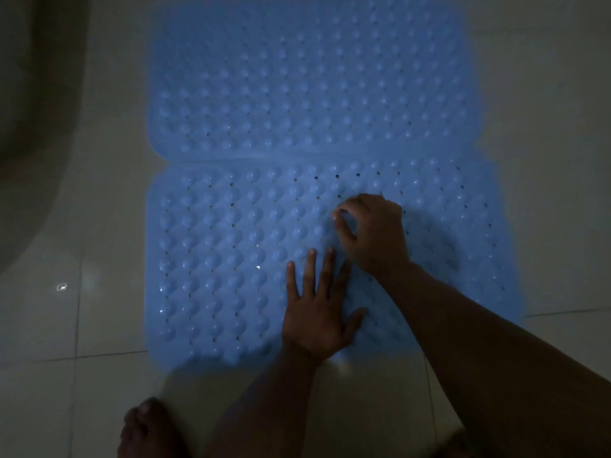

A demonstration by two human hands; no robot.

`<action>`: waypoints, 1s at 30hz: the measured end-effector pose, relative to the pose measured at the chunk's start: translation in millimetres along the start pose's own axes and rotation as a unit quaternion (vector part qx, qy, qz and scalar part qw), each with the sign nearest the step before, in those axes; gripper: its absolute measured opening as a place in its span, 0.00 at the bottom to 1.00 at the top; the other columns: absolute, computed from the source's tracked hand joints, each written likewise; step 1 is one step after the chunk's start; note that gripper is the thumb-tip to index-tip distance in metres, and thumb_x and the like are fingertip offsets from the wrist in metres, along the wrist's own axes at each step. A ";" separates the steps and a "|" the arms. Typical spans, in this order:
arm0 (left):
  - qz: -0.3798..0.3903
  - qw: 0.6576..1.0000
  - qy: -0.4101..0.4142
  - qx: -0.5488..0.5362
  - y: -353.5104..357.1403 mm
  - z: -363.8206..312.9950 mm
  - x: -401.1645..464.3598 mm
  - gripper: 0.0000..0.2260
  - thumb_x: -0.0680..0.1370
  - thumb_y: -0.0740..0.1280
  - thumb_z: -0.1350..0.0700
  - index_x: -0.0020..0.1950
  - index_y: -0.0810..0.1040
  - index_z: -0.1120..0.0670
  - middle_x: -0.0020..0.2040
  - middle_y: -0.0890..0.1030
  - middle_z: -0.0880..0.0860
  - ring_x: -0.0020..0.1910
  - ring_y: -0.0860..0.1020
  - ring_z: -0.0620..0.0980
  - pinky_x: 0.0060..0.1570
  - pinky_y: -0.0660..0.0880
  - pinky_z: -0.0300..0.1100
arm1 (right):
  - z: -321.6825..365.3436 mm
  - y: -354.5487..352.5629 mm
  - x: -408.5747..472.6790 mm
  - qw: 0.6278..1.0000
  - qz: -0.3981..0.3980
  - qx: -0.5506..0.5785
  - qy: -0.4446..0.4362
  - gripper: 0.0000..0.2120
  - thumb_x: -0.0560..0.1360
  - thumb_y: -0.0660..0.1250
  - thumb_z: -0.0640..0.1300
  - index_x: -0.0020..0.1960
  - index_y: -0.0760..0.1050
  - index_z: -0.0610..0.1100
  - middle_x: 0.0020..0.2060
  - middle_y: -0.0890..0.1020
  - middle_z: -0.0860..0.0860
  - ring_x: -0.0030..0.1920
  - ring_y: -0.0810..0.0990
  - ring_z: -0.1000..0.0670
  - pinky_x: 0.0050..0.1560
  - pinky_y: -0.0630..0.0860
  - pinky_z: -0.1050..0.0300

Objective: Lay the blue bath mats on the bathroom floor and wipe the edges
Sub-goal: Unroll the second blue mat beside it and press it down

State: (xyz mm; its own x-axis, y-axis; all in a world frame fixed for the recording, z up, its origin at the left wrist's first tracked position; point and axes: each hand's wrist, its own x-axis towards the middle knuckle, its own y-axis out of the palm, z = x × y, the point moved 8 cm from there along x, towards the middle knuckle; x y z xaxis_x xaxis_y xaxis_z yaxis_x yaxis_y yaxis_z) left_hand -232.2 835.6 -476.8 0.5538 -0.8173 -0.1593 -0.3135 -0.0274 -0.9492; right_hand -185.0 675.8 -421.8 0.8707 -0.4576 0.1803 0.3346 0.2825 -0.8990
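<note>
Blue rubbery bath mats lie flat on the pale tiled floor, and the near mat serves as the landmark: the far mat butts against its far edge along a straight seam, and a pale curved fixture, too dim to name, stands off its left side. On the near mat's right-centre the left hand rests flat, fingers straight and slightly spread, palm down. Just beyond it the right hand is curled, thumb and forefinger drawn together at the mat's surface; whether they actually pinch a bump or hole I cannot tell in this light. A bare foot stands on the tiles just off the mat's near edge.

Judging by this, the mats are laid and being settled, with the edge wiping still to come; no cloth is in view. To do it well, keep the flat palm pinning the mat while the other hand works, then press outward from the middle so the underside grips the tile.

Both mats show rows of rounded glossy bumps and small drain holes, with rounded corners
</note>
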 end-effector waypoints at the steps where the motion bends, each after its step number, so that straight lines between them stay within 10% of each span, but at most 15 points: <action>1: -0.004 1.000 0.003 -0.001 0.0 0.2 -0.7 0.38 0.80 0.55 0.31 0.83 0.54 0.51 0.84 0.51 0.56 0.82 0.46 0.63 0.75 0.49 0.71 | -1.9 0.3 -2.0 1.000 0.004 -0.001 0.004 0.08 0.77 0.66 0.51 0.47 0.81 0.49 0.44 0.83 0.52 0.47 0.81 0.44 0.49 0.76 0.43; 8: 0.043 0.999 -0.009 -0.013 -1.7 -1.2 3.2 0.40 0.78 0.50 0.26 0.84 0.53 0.49 0.84 0.48 0.53 0.83 0.43 0.61 0.77 0.43 0.69 | -0.4 -20.3 -8.7 0.998 0.042 -0.019 0.036 0.11 0.77 0.63 0.52 0.49 0.81 0.48 0.47 0.83 0.51 0.49 0.81 0.43 0.49 0.76 0.45; 13: -0.007 0.998 0.037 -0.058 -43.5 32.4 6.0 0.24 0.80 0.58 0.41 0.70 0.77 0.52 0.73 0.74 0.55 0.75 0.68 0.62 0.65 0.69 0.63 | 28.8 -22.0 -19.1 0.993 0.111 -0.023 0.045 0.15 0.78 0.59 0.54 0.52 0.80 0.48 0.49 0.81 0.49 0.52 0.78 0.43 0.52 0.75 0.46; 19: -0.093 0.990 -0.109 0.006 -85.3 117.2 -15.1 0.22 0.82 0.53 0.45 0.70 0.77 0.52 0.72 0.76 0.55 0.78 0.64 0.62 0.68 0.65 0.59 | 97.1 24.5 -71.8 0.989 0.146 -0.002 -0.017 0.15 0.77 0.60 0.53 0.56 0.80 0.47 0.54 0.82 0.46 0.56 0.80 0.40 0.53 0.78 0.44; 25: -0.051 0.986 -0.155 0.044 -77.2 165.6 -48.2 0.23 0.84 0.51 0.44 0.76 0.70 0.51 0.78 0.68 0.55 0.82 0.55 0.60 0.74 0.59 0.61 | 135.3 89.2 -144.5 0.974 0.217 -0.046 -0.040 0.33 0.81 0.55 0.61 0.80 0.59 0.44 0.82 0.53 0.42 0.82 0.47 0.42 0.77 0.48 0.30; 30: -0.038 0.988 -0.141 0.046 -73.3 169.1 -56.9 0.24 0.84 0.52 0.43 0.76 0.70 0.50 0.80 0.64 0.55 0.82 0.53 0.60 0.75 0.58 0.63 | 135.1 89.1 -144.5 0.980 0.188 -0.058 -0.025 0.34 0.81 0.55 0.62 0.81 0.58 0.46 0.82 0.53 0.45 0.82 0.47 0.45 0.76 0.50 0.31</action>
State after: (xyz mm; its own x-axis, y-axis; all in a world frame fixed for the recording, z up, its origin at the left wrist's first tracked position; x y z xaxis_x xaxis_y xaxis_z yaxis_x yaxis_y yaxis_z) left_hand -110.3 981.4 -444.0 0.7707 -0.6210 -0.1428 -0.1973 -0.0195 -0.9802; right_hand -232.3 881.0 -474.0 0.9421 -0.2967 -0.1563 -0.0548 0.3237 -0.9446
